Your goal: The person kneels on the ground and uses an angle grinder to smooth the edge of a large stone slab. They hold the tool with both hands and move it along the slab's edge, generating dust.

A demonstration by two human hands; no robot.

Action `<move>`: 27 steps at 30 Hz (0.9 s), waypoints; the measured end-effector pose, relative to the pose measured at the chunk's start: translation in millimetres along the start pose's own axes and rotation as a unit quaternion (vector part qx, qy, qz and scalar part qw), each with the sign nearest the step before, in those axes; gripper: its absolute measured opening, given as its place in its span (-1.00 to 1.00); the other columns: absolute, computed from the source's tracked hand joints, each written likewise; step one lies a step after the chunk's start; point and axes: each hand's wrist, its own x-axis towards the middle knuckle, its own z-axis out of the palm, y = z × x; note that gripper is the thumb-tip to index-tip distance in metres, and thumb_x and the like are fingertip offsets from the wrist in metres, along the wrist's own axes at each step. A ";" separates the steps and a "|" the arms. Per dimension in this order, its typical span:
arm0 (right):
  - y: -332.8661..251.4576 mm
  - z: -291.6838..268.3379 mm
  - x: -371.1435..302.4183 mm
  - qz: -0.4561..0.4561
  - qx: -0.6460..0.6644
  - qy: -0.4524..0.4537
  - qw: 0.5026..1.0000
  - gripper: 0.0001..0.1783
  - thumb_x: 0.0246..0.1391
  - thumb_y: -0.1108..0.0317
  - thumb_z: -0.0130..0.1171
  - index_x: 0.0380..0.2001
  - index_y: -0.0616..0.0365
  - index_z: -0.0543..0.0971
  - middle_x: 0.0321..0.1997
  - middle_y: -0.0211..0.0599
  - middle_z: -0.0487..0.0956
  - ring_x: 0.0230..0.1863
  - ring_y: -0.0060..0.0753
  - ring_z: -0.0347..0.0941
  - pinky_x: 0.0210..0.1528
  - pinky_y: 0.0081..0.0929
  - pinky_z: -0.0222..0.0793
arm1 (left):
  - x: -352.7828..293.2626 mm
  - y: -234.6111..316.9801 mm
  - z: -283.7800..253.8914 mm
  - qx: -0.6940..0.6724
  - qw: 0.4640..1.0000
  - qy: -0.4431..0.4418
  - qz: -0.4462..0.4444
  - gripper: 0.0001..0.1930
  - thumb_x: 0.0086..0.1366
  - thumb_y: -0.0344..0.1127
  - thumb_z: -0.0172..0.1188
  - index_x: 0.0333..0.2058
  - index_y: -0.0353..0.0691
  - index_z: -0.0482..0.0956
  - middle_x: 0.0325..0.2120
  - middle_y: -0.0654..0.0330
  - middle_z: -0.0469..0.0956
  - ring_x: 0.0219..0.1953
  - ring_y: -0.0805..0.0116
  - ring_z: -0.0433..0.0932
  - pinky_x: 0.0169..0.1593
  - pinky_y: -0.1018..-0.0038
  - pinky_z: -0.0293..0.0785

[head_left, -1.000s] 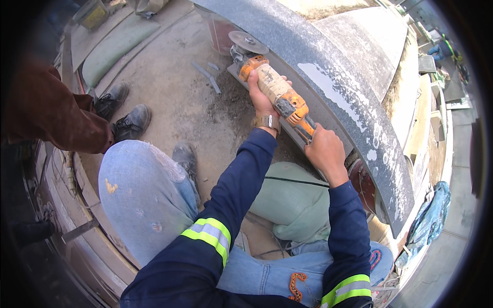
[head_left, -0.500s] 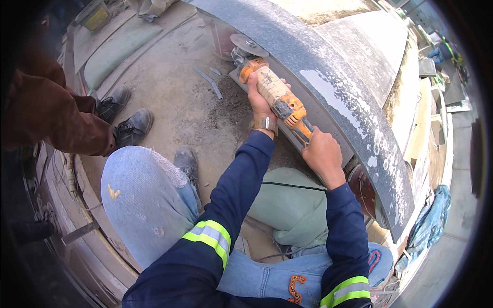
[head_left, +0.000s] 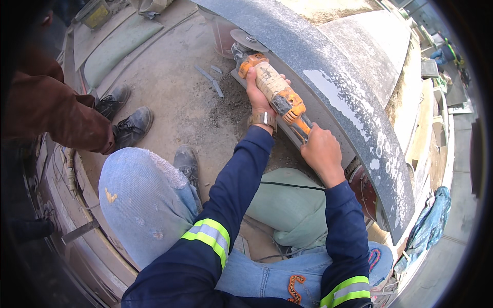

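An orange and black angle grinder (head_left: 272, 84), its body wrapped in pale tape, is held in both my hands. My left hand (head_left: 259, 97) wraps round the taped body behind the head. At the rear end, my right hand (head_left: 322, 154) grips the narrow handle. The grinder's round disc (head_left: 248, 40) lies right at the edge of a long curved grey stone slab (head_left: 328, 66); I cannot tell whether it touches. Pale, patchy white areas cover part of the slab's top. Where the slab's underside meets the disc is hidden.
A pale green sack (head_left: 292, 205) with a black cable across it lies under my forearms. Another person's shoes (head_left: 134, 126) stand at the left. Thin stone strips (head_left: 209, 81) and grit lie on the ground. Red supports (head_left: 363, 190) hold up the slab. Blue plastic (head_left: 431, 218) lies at right.
The grinder and both hands have shifted very slightly; the disc stays by the slab's edge. My grip looks the same.
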 end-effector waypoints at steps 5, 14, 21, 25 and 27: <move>-1.7 0.1 3.8 0.002 0.001 -0.004 1.000 -0.72 -0.07 0.40 0.28 -0.25 0.29 0.56 -0.38 0.12 0.66 -0.30 0.19 0.65 -0.22 0.01 0.59 | 3.1 1.6 0.9 -0.002 1.000 -0.001 0.004 -0.32 0.27 0.40 0.03 0.01 -0.13 0.43 -0.34 -0.06 0.58 -0.35 -0.01 0.67 -0.37 0.10 0.67; 4.1 0.3 0.9 0.003 -0.002 -0.008 1.000 -0.71 -0.06 0.39 0.30 -0.24 0.28 0.56 -0.40 0.10 0.66 -0.31 0.18 0.65 -0.23 0.00 0.59 | 0.2 -3.9 -0.2 0.000 1.000 -0.002 0.009 -0.32 0.28 0.41 0.00 0.01 -0.12 0.45 -0.35 -0.06 0.59 -0.36 0.00 0.67 -0.38 0.12 0.66; 10.5 -1.5 -7.3 0.008 -0.003 -0.011 1.000 -0.71 -0.05 0.38 0.31 -0.24 0.26 0.56 -0.39 0.09 0.67 -0.31 0.17 0.65 -0.23 0.00 0.59 | -9.6 -10.1 2.5 -0.002 1.000 0.001 0.009 -0.31 0.30 0.43 -0.03 0.02 -0.10 0.45 -0.37 -0.06 0.60 -0.37 -0.01 0.66 -0.38 0.13 0.66; 11.2 -1.5 -11.9 0.006 -0.005 -0.009 1.000 -0.70 -0.05 0.37 0.31 -0.23 0.27 0.56 -0.39 0.09 0.67 -0.31 0.17 0.65 -0.23 0.00 0.59 | -13.9 -10.5 3.3 -0.003 1.000 0.005 0.010 -0.31 0.30 0.43 -0.04 0.03 -0.09 0.45 -0.37 -0.06 0.60 -0.37 0.00 0.66 -0.36 0.14 0.66; 12.2 -2.0 -13.1 0.008 -0.006 -0.012 1.000 -0.69 -0.05 0.37 0.31 -0.22 0.27 0.56 -0.39 0.09 0.67 -0.31 0.16 0.65 -0.24 -0.01 0.59 | -15.1 -11.8 3.2 0.003 1.000 -0.001 0.013 -0.31 0.30 0.43 -0.05 0.04 -0.09 0.45 -0.37 -0.06 0.60 -0.37 0.00 0.66 -0.36 0.14 0.66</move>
